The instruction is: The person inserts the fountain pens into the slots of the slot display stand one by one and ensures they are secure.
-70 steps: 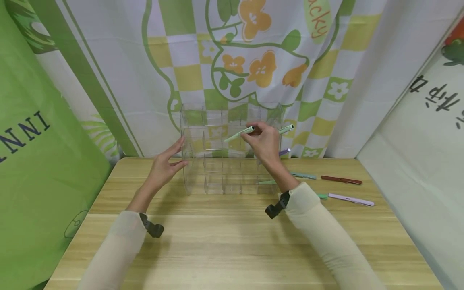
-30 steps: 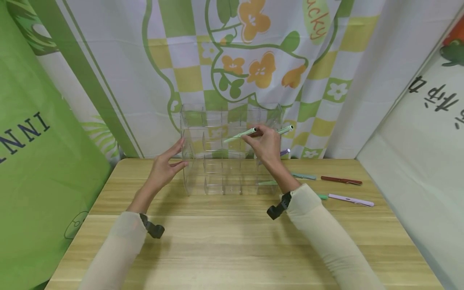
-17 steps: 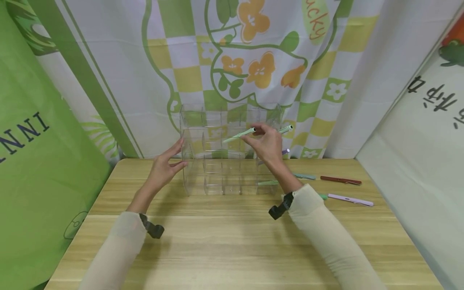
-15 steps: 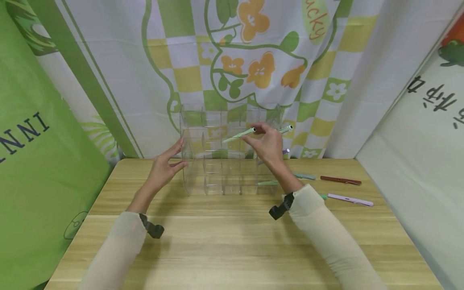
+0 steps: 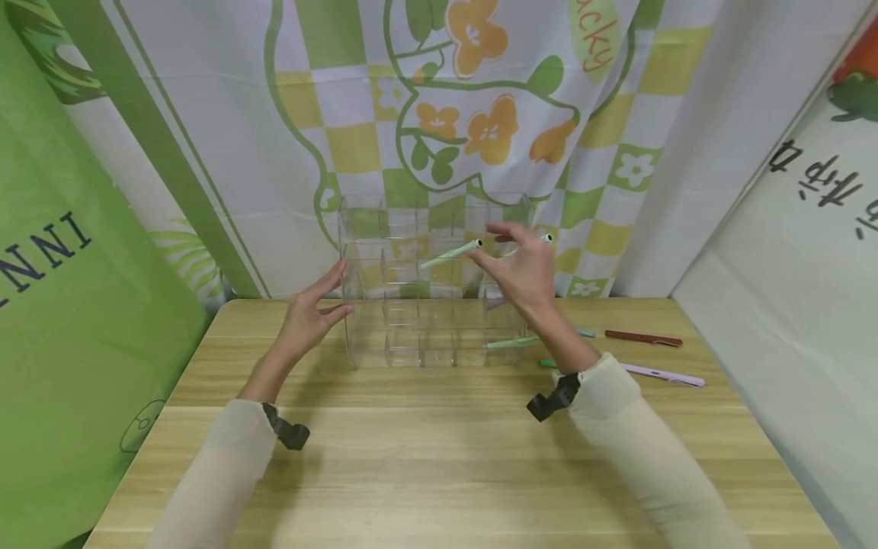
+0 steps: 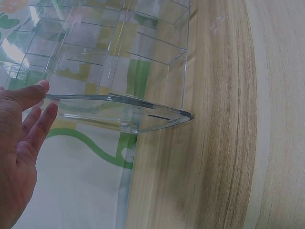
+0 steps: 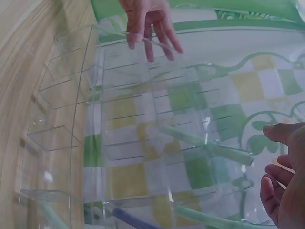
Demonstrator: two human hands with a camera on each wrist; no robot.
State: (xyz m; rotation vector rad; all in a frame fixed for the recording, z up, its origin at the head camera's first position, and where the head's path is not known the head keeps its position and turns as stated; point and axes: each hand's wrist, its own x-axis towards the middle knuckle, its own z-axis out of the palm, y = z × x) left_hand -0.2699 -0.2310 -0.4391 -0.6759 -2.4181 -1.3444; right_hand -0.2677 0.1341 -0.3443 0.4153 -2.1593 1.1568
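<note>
A clear acrylic rack [image 5: 437, 354] with rows of small compartments stands upright near the back of the table. My left hand [image 5: 309, 316] pinches its left side panel, thumb on one face and fingers on the other, as the left wrist view [image 6: 21, 129] shows. A mint green pen [image 5: 449, 255] lies slanted in an upper row of the rack, its dark open end towards me. Just right of that end is my right hand [image 5: 524, 267], fingers parted and holding nothing; in the right wrist view the pen [image 7: 209, 145] lies apart from the fingers.
Another mint pen [image 5: 547, 239], a purple pen [image 5: 495, 303] and a light green pen [image 5: 509, 343] sit in the rack's right column. Teal [image 5: 586, 333], brown [image 5: 643, 338], green [image 5: 547, 363] and lilac [image 5: 664, 374] pens lie right. A patterned curtain [image 5: 473, 46] hangs behind.
My right hand has let go of the mint green pen and drawn back to the right, its fingers spreading. The pen stays in the rack. My left hand keeps its hold.
</note>
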